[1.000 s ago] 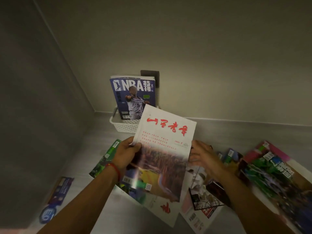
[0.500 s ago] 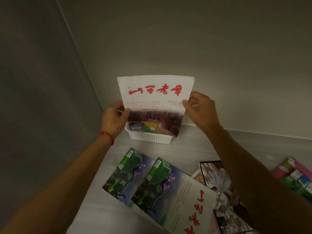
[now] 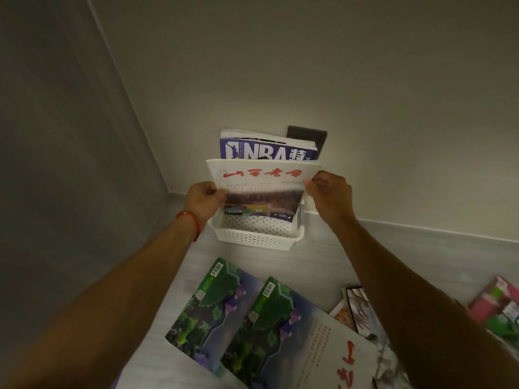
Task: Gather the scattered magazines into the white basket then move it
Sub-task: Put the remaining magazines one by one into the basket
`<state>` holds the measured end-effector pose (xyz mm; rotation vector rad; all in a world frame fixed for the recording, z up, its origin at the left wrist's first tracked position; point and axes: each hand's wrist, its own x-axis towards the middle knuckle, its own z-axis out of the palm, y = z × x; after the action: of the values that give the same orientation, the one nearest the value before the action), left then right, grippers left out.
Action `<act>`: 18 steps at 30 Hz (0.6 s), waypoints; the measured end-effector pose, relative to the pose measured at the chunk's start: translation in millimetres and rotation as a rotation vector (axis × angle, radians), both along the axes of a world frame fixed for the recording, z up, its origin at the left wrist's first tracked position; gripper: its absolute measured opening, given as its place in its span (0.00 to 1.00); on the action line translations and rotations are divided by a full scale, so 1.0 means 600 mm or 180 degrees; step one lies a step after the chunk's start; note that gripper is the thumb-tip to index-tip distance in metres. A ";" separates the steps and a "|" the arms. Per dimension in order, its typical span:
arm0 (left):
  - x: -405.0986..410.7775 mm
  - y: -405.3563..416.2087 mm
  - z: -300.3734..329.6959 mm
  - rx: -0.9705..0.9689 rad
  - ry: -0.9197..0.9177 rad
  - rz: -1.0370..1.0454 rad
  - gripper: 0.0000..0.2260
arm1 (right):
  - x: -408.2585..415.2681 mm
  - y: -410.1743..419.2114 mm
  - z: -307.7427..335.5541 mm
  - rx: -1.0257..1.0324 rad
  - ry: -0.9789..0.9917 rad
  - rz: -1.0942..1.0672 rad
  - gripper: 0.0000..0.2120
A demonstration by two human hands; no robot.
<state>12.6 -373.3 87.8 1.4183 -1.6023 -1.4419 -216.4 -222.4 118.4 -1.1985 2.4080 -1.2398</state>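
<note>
A white perforated basket [image 3: 257,240] stands on the floor against the back wall. Upright inside it at the back is a blue NBA magazine [image 3: 266,153]. In front of that one I hold a white magazine with red characters [image 3: 262,175], its lower edge down inside the basket. My left hand [image 3: 203,202] grips its left edge and my right hand [image 3: 330,195] grips its right edge. Two green-covered magazines [image 3: 213,313] [image 3: 283,329] lie flat on the floor in front of the basket. Further magazines [image 3: 359,307] lie to the right, partly hidden by my right forearm.
The basket sits near a corner, with a grey wall [image 3: 56,164] close on the left and a pale wall behind it. A dark wall plate [image 3: 309,136] shows behind the magazines. A pink and green magazine [image 3: 500,307] lies at the far right edge.
The white magazine went from a left-hand grip low over the floor, up to the basket with both hands, and has now dropped into the basket in front of the NBA magazine.
</note>
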 end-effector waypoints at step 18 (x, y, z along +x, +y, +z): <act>-0.033 0.036 -0.004 0.0148 -0.0421 0.0010 0.26 | -0.011 0.142 -0.065 0.0505 -0.0560 0.0638 0.11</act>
<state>-7.5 -351.9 85.1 1.5711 -1.6552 -1.4181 -223.0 -137.1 79.7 -1.1959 2.1558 -1.0282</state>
